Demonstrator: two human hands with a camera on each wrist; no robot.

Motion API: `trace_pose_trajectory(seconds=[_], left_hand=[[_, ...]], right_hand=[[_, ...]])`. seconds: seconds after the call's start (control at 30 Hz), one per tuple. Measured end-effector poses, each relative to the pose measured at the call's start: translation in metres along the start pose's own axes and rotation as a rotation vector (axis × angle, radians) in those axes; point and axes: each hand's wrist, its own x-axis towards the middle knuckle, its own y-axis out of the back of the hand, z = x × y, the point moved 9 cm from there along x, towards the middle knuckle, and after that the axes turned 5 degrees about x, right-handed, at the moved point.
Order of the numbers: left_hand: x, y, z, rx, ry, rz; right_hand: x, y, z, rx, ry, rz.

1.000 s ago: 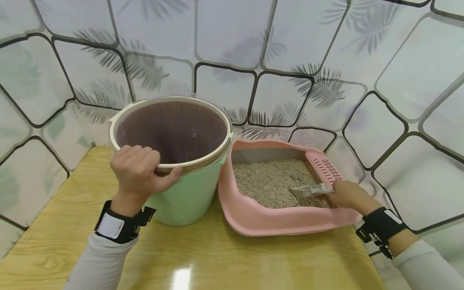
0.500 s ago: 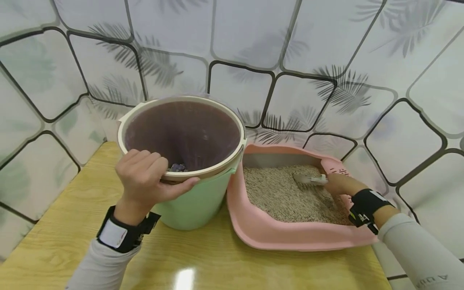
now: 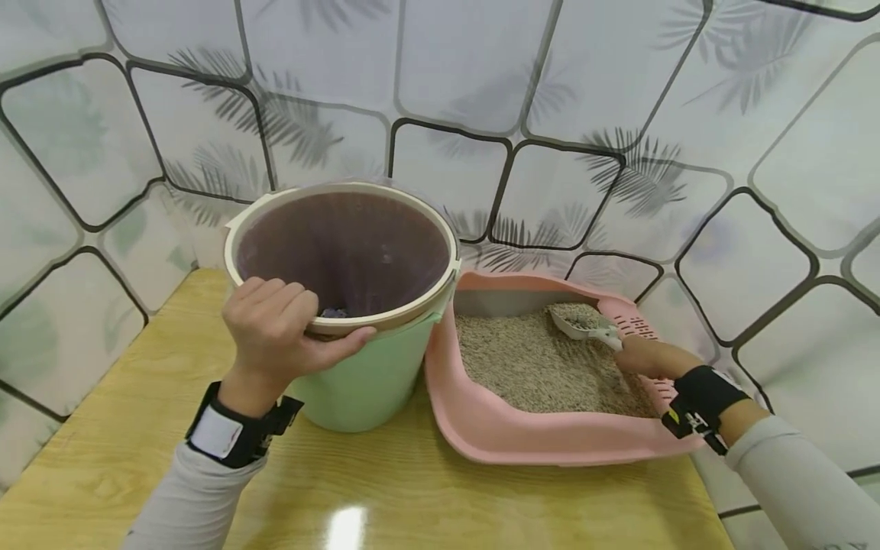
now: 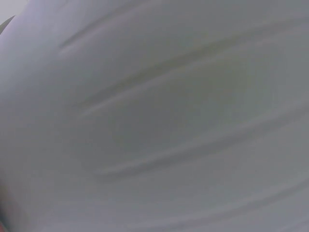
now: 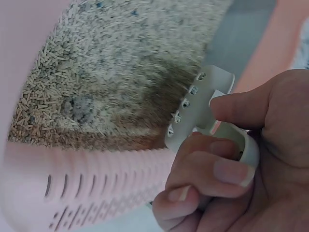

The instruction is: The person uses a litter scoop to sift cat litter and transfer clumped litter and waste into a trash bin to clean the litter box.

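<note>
My left hand (image 3: 275, 325) grips the cream rim (image 3: 395, 309) of a pale green bin (image 3: 357, 386) in the head view. The bin has a dark liner, with a small dark clump low inside. Pinched in my right hand (image 3: 649, 357) is a light litter scoop (image 3: 603, 334), its bowl carrying litter above the back right of the pink litter box (image 3: 509, 428). In the right wrist view the thumb and curled fingers (image 5: 231, 171) hold the handle of the scoop (image 5: 200, 106). Pellet litter (image 3: 522, 367) covers the box floor. A blurred pale ribbed surface (image 4: 169, 121) fills the left wrist view.
Bin and litter box stand side by side on a wood-grain table (image 3: 385, 489). Behind them rises a patterned wall covering (image 3: 454, 84). A slotted pink ledge (image 3: 629, 317) runs along the box's right side. A greyish clump (image 5: 79, 108) lies in the litter.
The scoop has moved from the front right of the litter toward the back and come up out of it, now carrying litter. My left hand keeps its grip on the bin's rim.
</note>
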Motion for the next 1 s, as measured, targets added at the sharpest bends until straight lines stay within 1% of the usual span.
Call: trace_pose_trajectory(seconds=[0.07,0.17,0.33,0.4,0.47,0.53,0.63,0.7,0.83,1.0], left_hand=[[-0.001,0.000,-0.002,0.010,-0.001,0.000],[-0.002,0.000,-0.003,0.017,-0.007,-0.004],[-0.003,0.000,-0.003,0.026,-0.009,-0.006],[-0.004,0.000,-0.003,0.031,-0.006,-0.006],[-0.004,0.001,-0.004,0.036,-0.001,-0.007],[-0.004,0.001,-0.005,0.038,0.003,-0.008],[-0.004,0.002,-0.005,0.038,0.008,-0.012],[-0.004,0.002,-0.005,0.038,0.009,-0.013],[-0.003,0.003,-0.004,0.035,0.011,-0.006],[0.000,0.003,0.001,0.021,0.004,0.000]], right_hand=[[-0.008,0.004,-0.003,0.030,0.035,0.034],[-0.026,0.003,-0.006,0.100,0.052,0.086],[-0.059,-0.010,-0.011,0.222,0.089,0.205],[-0.070,-0.016,-0.016,0.237,0.122,0.262],[-0.081,-0.021,-0.021,0.252,0.124,0.313],[-0.091,-0.026,-0.025,0.266,0.112,0.357],[-0.104,-0.029,-0.029,0.248,0.066,0.437],[-0.111,-0.029,-0.032,0.230,0.052,0.492],[-0.121,-0.027,-0.036,0.192,0.016,0.590],[-0.130,-0.028,-0.035,0.186,-0.016,0.678]])
